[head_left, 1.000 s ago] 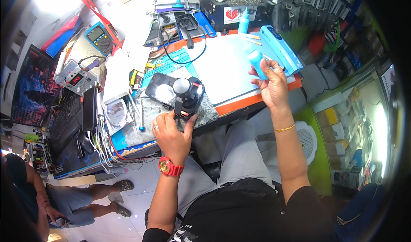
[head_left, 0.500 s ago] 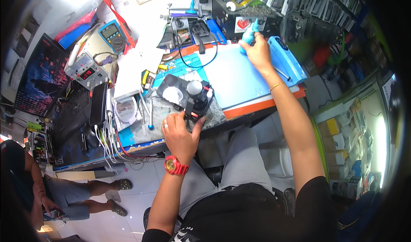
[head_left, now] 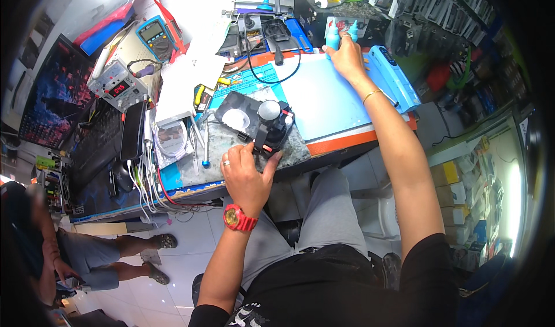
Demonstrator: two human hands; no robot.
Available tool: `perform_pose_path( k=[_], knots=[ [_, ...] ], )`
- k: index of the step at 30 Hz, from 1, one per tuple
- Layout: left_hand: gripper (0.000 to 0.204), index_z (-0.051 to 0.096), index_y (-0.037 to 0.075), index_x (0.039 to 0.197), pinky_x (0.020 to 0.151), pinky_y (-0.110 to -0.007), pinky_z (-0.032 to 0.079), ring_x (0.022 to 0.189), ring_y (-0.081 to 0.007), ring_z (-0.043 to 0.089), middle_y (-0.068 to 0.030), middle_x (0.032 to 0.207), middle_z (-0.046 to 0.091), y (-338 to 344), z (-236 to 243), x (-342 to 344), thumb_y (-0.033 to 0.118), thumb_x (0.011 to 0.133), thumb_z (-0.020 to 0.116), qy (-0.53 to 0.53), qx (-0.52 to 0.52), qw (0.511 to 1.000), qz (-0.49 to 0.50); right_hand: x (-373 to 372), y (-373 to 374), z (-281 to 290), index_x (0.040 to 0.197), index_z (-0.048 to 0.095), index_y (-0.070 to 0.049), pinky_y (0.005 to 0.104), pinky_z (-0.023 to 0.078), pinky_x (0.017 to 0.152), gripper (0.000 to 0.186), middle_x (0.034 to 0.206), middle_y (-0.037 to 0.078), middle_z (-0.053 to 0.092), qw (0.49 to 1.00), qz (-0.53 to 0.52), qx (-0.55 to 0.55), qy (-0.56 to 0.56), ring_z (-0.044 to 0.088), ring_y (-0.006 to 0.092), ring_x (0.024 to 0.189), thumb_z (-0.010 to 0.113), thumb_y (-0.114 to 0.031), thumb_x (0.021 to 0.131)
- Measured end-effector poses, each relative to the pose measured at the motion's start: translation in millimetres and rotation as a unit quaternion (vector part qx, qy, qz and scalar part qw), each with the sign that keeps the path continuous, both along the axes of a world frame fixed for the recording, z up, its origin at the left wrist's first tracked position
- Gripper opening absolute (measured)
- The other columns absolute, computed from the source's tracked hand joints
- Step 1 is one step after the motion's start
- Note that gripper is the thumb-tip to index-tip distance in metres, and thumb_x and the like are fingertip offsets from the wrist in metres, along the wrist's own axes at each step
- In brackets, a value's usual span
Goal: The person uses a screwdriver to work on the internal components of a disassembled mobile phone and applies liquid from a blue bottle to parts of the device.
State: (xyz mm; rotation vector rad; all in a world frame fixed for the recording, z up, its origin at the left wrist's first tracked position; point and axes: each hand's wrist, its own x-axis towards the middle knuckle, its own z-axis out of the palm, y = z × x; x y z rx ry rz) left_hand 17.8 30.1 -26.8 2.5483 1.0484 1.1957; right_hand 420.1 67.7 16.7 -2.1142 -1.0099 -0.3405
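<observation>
At the bench's front edge, my left hand (head_left: 247,174) has thumb and fingers closed on the near end of a black device (head_left: 280,135) topped by a round silver disc. This device rests on a flat black piece (head_left: 231,104) with a round white patch. My right hand (head_left: 348,61) reaches to the back of the pale blue mat (head_left: 324,107). Its thumb and fingers are around a light blue squeeze bottle (head_left: 332,38), which stands upright. A second light blue bottle (head_left: 353,31) stands just right of it, partly hidden by my fingers.
A long blue tool (head_left: 393,78) lies along the mat's right side. A looped black cable (head_left: 299,67) crosses the mat's far left. Left are a power supply (head_left: 118,87), multimeter (head_left: 153,35) and white cables (head_left: 147,191). Another person (head_left: 49,246) stands at the lower left.
The bottle in my right hand has gone from tilted to upright, and a second bottle now shows beside it. My left hand stays on the black device.
</observation>
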Motion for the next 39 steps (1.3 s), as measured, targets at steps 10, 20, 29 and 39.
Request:
perform_pose_path(
  k=[10, 20, 29, 39],
  knots=[
    [0.060, 0.074, -0.003, 0.118, 0.095, -0.050, 0.051, 0.107, -0.0376, 0.063, -0.0151, 0.112, 0.066, 1, -1, 0, 0.047, 0.089, 0.090, 0.017, -0.008, 1.000, 0.011, -46, -25, 23, 0.130, 0.068, 0.005, 0.0510, 0.057, 0.103, 0.046, 0.118, 0.028, 0.076, 0.993, 0.003, 0.064, -0.104, 0.072, 0.0446, 0.117, 0.084, -0.021, 0.096],
    [0.053, 0.069, -0.002, 0.115, 0.089, -0.051, 0.050, 0.104, -0.0420, 0.063, -0.0185, 0.109, 0.064, 1, -4, 0, 0.037, 0.088, 0.092, 0.002, 0.007, 1.000, 0.004, -196, -85, 116, 0.132, 0.073, -0.003, 0.0458, 0.062, 0.097, 0.043, 0.129, 0.014, 0.069, 0.817, 0.461, -0.219, -0.267, 0.074, 0.0340, 0.115, 0.077, -0.001, 0.089],
    [0.053, 0.069, -0.003, 0.113, 0.088, -0.051, 0.050, 0.101, -0.0400, 0.063, -0.0174, 0.107, 0.064, 1, -1, 2, 0.038, 0.088, 0.092, -0.008, 0.016, 1.000, 0.007, -205, -79, 131, 0.119, 0.075, -0.007, 0.0453, 0.065, 0.082, 0.027, 0.118, 0.012, 0.074, 0.803, 0.405, -0.292, -0.324, 0.079, 0.0290, 0.107, 0.076, -0.024, 0.099],
    [0.056, 0.073, -0.002, 0.115, 0.094, -0.051, 0.051, 0.105, -0.0383, 0.064, -0.0154, 0.111, 0.065, 0, -2, 3, 0.045, 0.088, 0.091, 0.002, 0.006, 1.000, 0.013, -204, -73, 128, 0.124, 0.072, -0.008, 0.0551, 0.063, 0.083, 0.042, 0.106, 0.014, 0.079, 0.813, 0.397, -0.317, -0.286, 0.079, 0.0362, 0.097, 0.068, -0.047, 0.107]
  ],
)
